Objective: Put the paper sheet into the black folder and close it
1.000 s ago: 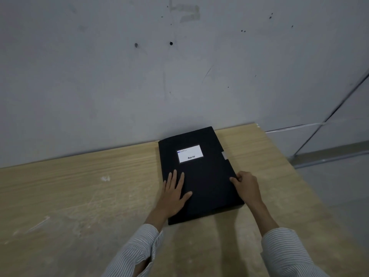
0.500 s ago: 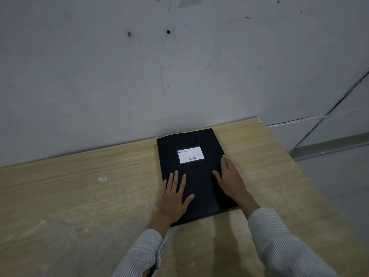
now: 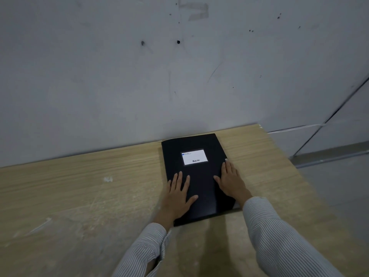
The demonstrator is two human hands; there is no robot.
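Closing step, by the look of it nearly finished. Black folder lying shut and flat on the tabletop, far edge close to the wall. Left hand open, fingers spread, palm down on the near left of the cover; right hand open too, flat along the right edge. Gripping nothing. Paper sheet not in view, presumably inside; only a pale sliver showing at the near right corner, too small to identify. To finish well: press evenly from spine side toward the opening edge, check no corner pokes out, then lift both palms straight up. White label on the cover, blue strip at top left, dark printed word at bottom right, too blurred to read.
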